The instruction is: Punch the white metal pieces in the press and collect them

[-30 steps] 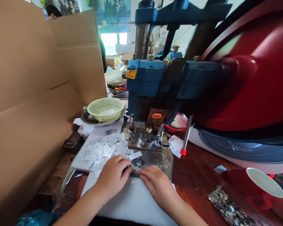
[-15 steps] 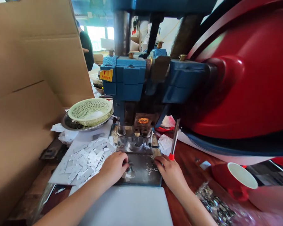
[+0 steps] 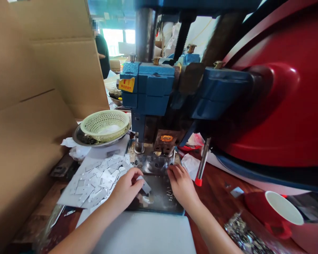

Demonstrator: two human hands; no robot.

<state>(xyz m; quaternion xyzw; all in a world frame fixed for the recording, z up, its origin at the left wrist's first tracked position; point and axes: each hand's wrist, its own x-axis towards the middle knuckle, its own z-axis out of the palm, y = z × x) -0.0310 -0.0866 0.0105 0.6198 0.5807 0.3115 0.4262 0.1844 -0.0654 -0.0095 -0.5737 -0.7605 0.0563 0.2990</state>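
Note:
My left hand [image 3: 128, 187] is closed, thumb and fingers pinching a small flat metal plate [image 3: 146, 186] over the dark steel bed of a bench press. My right hand [image 3: 182, 183] reaches to the right front edge of the die [image 3: 155, 164], its fingers bent together; whatever sits between the fingertips is hidden. Tiny metal bits [image 3: 170, 194] lie on the bed beside that hand. Left of my left hand, many flat metal plates [image 3: 103, 180] are heaped on a white board. Above the die is the blue press head [image 3: 152, 88].
A lever with a red tip [image 3: 198, 181] hangs right of the die. The big red wheel [image 3: 275, 106] fills the right side. A red mug [image 3: 270, 211] and shiny small parts [image 3: 243, 234] are at lower right. A green basket [image 3: 106, 123] and cardboard [image 3: 50, 70] stand left. A person [image 3: 103, 56] is behind.
My right hand has moved left and forward to the die's edge. The plate in my left hand now shows more of its face. The whole view has shifted slightly.

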